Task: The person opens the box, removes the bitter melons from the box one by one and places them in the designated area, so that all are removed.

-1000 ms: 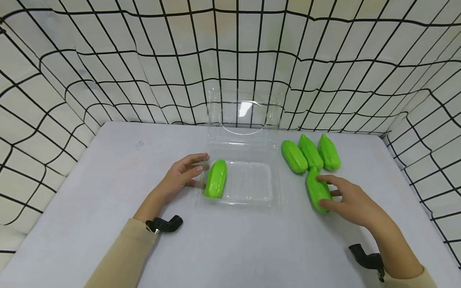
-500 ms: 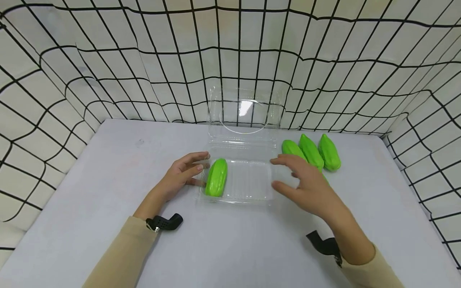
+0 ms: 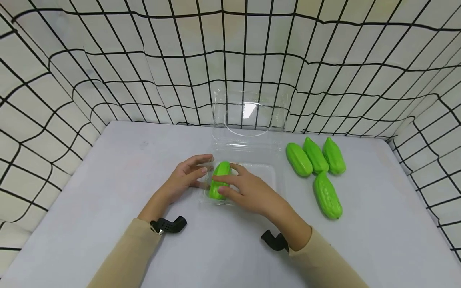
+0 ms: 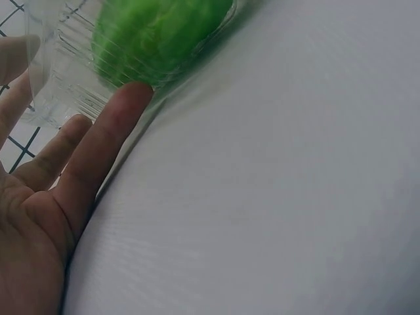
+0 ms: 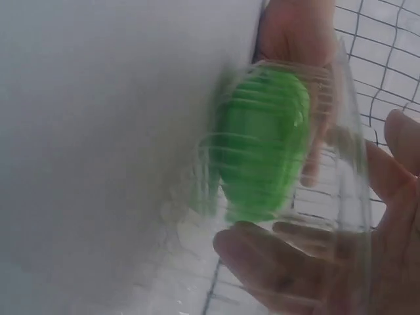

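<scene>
A clear plastic clamshell container (image 3: 252,200) lies with its lid raised at the back. Inside, at its left end, is a glossy green ribbed fruit (image 3: 215,193), oblong and starfruit-like; its exact kind cannot be told. My left hand (image 3: 183,176) rests at the container's left wall, with fingers spread; in the left wrist view one fingertip (image 4: 134,95) meets the clear plastic. My right hand (image 3: 253,190) is over the fruit, its thumb and fingers extended across it. In the right wrist view the green fruit (image 5: 262,141) shows blurred through the plastic, beside the fingers.
Several similar green fruits (image 3: 327,196) lie on the white tabletop (image 3: 230,248) to the right of the container. A black grid on white walls (image 3: 180,64) surrounds the table's back and sides. Black wrist cameras (image 3: 174,225) sit on both wrists.
My right hand has let go of the nearest loose fruit on the right and moved left to the fruit in the container. My left hand stays at the container's left side.
</scene>
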`<state>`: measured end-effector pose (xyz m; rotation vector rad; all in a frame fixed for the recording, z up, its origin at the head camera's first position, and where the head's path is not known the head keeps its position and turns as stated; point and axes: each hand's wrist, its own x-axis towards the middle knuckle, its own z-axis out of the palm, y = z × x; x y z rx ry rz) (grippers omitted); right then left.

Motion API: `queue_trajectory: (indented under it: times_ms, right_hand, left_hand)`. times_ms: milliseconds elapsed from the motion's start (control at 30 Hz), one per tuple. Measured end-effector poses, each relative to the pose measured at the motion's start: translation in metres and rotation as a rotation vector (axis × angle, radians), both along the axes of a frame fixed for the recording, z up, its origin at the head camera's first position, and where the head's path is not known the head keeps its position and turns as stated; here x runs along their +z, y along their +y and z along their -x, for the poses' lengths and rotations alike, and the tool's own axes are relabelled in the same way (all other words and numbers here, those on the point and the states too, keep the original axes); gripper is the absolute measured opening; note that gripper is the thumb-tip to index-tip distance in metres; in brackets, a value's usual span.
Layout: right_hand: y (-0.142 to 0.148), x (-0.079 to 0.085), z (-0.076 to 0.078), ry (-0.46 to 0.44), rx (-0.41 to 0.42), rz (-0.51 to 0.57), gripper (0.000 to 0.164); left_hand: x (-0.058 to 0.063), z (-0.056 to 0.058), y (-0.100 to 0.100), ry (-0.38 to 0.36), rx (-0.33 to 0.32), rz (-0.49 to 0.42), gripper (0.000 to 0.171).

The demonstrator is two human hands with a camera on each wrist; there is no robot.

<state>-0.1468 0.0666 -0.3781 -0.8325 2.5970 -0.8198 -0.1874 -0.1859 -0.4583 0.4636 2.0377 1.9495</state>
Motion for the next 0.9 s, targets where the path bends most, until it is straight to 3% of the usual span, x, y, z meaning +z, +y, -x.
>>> queue_trajectory:
  times_ms: [133,300,400,500,667,767,900]
  right_hand:
    - [0.000,-0.005,-0.002,-0.028,-0.008,-0.047,0.043]
    - [0.012,-0.006,-0.001,0.047,-0.145,-0.103,0.028]
    - [0.018,-0.008,0.002,0.061,-0.197,-0.105,0.028]
    - [0.019,-0.010,0.003,0.041,-0.182,-0.078,0.031]
    - [0.015,-0.010,0.004,0.052,-0.104,-0.099,0.057]
    - [0.013,-0.010,0.006,0.068,-0.090,-0.095,0.045]
    - [0.015,-0.010,0.010,0.092,-0.168,-0.085,0.031]
  left_hand:
    - [-0.002,-0.001,0.003,0.004,-0.010,-0.004,0.046]
    - [-0.002,-0.001,0.007,-0.007,-0.021,-0.013,0.046]
    - [-0.002,-0.001,0.007,-0.007,-0.016,-0.010,0.046]
    - [-0.001,-0.001,0.006,-0.003,-0.012,-0.008,0.045]
    - [0.000,0.000,0.003,0.000,-0.009,-0.006,0.045]
    - [0.001,0.000,0.002,-0.004,-0.005,-0.009,0.046]
    - [0.001,-0.001,0.001,-0.011,0.004,-0.005,0.046]
